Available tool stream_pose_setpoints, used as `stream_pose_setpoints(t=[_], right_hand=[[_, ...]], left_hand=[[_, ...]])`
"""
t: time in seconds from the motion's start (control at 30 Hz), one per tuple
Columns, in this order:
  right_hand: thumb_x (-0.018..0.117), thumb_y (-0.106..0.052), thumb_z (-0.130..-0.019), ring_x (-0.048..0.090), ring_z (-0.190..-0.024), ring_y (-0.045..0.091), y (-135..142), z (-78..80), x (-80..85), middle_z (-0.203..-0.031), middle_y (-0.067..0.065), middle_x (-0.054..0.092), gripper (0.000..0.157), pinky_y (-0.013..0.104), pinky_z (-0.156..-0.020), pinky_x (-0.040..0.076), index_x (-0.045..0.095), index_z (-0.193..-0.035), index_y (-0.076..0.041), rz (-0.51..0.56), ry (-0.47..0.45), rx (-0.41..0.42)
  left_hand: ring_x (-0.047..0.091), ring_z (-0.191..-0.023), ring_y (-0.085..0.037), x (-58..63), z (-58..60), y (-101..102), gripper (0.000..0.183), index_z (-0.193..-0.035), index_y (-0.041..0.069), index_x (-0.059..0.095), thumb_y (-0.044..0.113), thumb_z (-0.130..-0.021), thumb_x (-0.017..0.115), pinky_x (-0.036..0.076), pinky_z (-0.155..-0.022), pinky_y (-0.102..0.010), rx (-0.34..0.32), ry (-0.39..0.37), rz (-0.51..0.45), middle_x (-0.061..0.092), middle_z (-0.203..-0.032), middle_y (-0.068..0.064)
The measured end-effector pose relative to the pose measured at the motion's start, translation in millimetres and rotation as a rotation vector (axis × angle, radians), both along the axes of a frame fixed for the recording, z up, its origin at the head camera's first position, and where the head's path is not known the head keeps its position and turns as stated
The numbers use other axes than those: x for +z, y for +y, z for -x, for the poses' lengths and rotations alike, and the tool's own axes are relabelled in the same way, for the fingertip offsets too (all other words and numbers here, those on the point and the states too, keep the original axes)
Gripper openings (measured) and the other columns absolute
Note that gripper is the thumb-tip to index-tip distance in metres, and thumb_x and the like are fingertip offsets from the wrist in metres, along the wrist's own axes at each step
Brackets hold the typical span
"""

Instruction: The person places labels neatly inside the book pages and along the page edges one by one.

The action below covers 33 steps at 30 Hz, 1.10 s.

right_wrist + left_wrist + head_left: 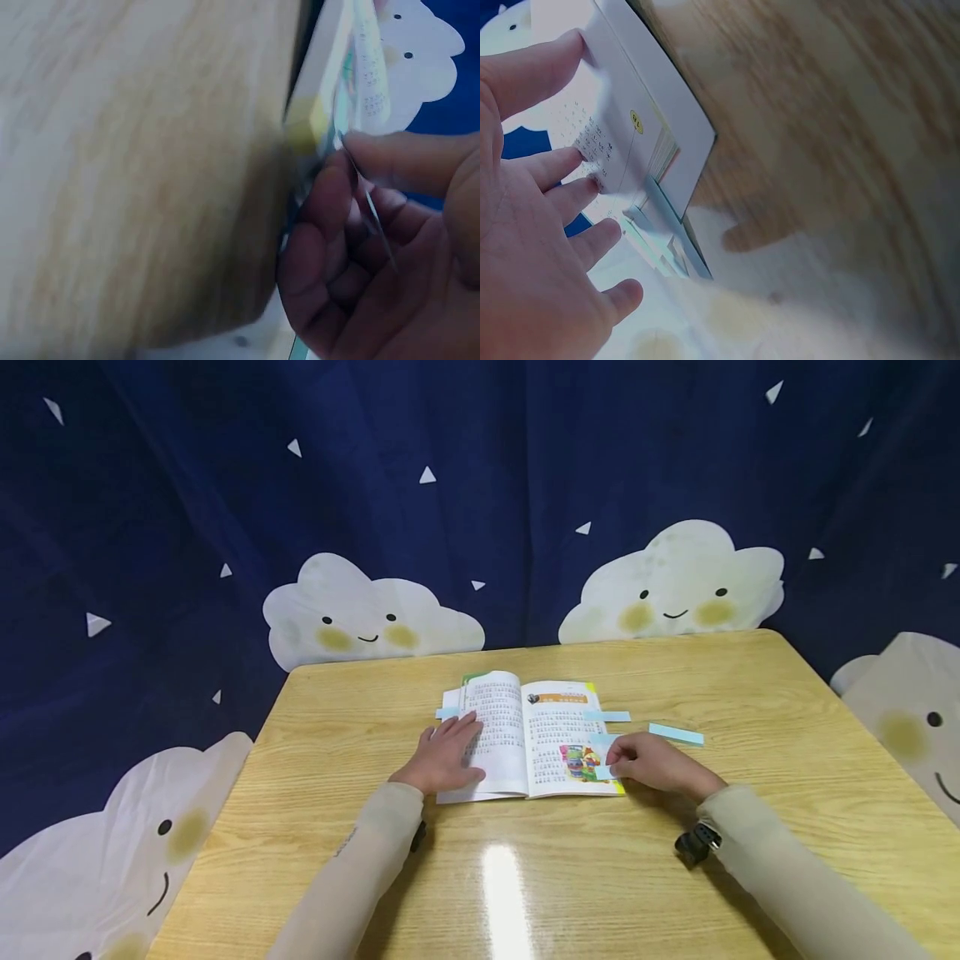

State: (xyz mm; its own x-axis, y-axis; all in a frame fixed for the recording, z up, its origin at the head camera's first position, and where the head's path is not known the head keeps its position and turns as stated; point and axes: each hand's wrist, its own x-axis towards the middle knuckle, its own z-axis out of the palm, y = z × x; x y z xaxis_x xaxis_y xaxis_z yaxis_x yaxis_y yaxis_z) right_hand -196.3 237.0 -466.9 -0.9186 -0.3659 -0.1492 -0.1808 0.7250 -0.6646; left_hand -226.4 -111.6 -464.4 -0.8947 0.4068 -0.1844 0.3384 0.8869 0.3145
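An open book (551,735) lies on the table, printed text on both pages and a colourful picture low on the right one. My left hand (444,756) rests on the left page with its fingers spread; the left wrist view shows the fingers straight along the page (622,112). Over the right page's lower outer edge, my right hand (651,762) pinches a light blue paper strip (604,772) between thumb and fingers. In the right wrist view this strip (381,225) appears edge-on, thin between the thumb and curled fingers.
Another blue strip (615,717) juts from the right page's edge. A loose blue strip (677,734) lies on the wooden table (337,727) right of the book. Blue strips (679,232) also stick out past the left side. A dark curtain with clouds (675,581) hangs behind.
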Motion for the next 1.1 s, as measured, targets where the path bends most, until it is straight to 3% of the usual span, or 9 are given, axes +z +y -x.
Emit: stream_pose_setpoints(t=[0.67, 0.77, 0.87, 0.97, 1.1], right_hand=[[0.063, -0.010, -0.088, 0.045, -0.066, 0.014, -3, -2.6, -8.6, -0.072, 0.001, 0.054, 0.004, 0.028, -0.062, 0.037, 0.063, -0.086, -0.006, -0.066, 0.027, -0.061], [0.063, -0.013, -0.085, 0.045, -0.063, 0.014, -6, -3.7, -6.7, -0.070, 0.000, 0.053, 0.005, 0.028, -0.060, 0.035, 0.060, -0.083, -0.009, -0.138, 0.039, -0.096], [0.064, -0.017, -0.083, 0.044, -0.061, 0.015, -12, -6.2, -1.4, -0.067, 0.000, 0.051, 0.011, 0.028, -0.056, 0.033, 0.056, -0.077, -0.012, -0.266, 0.098, -0.128], [0.066, -0.019, -0.082, 0.043, -0.063, 0.017, -17, -10.6, 3.5, -0.068, 0.002, 0.048, 0.018, 0.029, -0.054, 0.030, 0.052, -0.072, -0.014, -0.381, 0.215, -0.139], [0.069, -0.021, -0.085, 0.045, -0.071, 0.020, -17, -20.3, 3.9, -0.075, 0.003, 0.052, 0.016, 0.031, -0.058, 0.035, 0.058, -0.074, -0.014, -0.415, 0.374, -0.094]], left_hand=[[0.018, -0.155, -0.030, -0.5, 1.7, 3, 0.078, -0.156, 0.022, 0.032, 0.043, -0.090, 0.067, 0.014, -0.123, -0.060, -0.016, 0.005, 0.000, 0.019, -0.168, 0.004], [0.018, -0.155, -0.031, -0.1, 2.0, 3, 0.079, -0.156, 0.022, 0.032, 0.043, -0.090, 0.067, 0.014, -0.123, -0.060, -0.018, 0.007, -0.002, 0.019, -0.168, 0.003], [0.018, -0.155, -0.031, 0.4, 2.0, 2, 0.079, -0.157, 0.021, 0.032, 0.043, -0.090, 0.068, 0.013, -0.123, -0.060, -0.013, 0.005, -0.001, 0.019, -0.168, 0.003], [0.018, -0.155, -0.031, -0.1, 2.0, 1, 0.079, -0.156, 0.021, 0.032, 0.043, -0.090, 0.068, 0.013, -0.123, -0.061, -0.005, 0.005, -0.004, 0.019, -0.168, 0.003], [0.017, -0.155, -0.030, -0.7, 0.4, 0, 0.079, -0.156, 0.022, 0.032, 0.043, -0.090, 0.068, 0.013, -0.123, -0.061, -0.003, -0.001, -0.004, 0.019, -0.168, 0.003]])
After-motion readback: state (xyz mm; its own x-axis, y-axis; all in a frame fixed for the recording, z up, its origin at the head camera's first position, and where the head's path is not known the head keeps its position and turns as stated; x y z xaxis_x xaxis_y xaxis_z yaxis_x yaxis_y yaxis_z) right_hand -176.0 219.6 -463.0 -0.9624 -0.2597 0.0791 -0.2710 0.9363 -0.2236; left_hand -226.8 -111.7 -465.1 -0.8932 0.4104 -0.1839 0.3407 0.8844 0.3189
